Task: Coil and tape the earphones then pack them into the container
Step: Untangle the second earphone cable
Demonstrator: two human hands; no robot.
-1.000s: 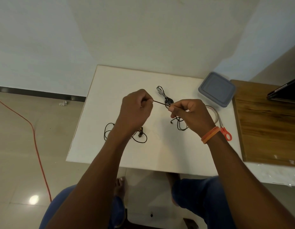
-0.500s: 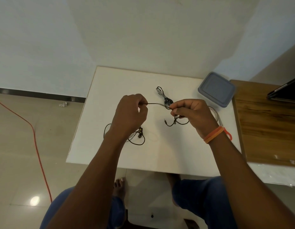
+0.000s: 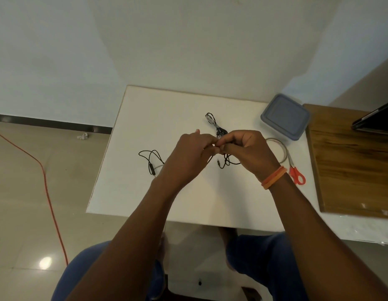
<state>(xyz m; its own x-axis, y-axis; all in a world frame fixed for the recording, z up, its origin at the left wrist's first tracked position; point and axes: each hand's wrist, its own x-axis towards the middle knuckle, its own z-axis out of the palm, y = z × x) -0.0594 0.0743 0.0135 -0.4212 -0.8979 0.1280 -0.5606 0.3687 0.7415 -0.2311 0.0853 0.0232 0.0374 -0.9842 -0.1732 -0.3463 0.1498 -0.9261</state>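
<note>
My left hand [image 3: 192, 154] and my right hand [image 3: 246, 152] meet over the middle of the white table [image 3: 127, 187], both pinching the black earphone cable [image 3: 228, 162]. Cable loops and the jack hang below my right hand. The rest of that cable trails left across the table, with its inline remote [image 3: 151, 167] lying there. A coiled, taped pair of earphones [image 3: 214, 124] lies just beyond my hands. The grey-lidded container [image 3: 285, 116] stands shut at the table's back right corner. A roll of clear tape [image 3: 280, 146] lies beside my right wrist.
Red-handled scissors [image 3: 297, 173] lie right of my right wrist, near the table's right side. A wooden board [image 3: 349, 161] adjoins the table on the right, with a dark device [image 3: 375, 123] at its far end. An orange cord [image 3: 47, 187] runs over the floor at left.
My left hand has moved right along the cable until it meets my right hand. The taut stretch of cable between them is gone, and the loose cable on the left has shifted.
</note>
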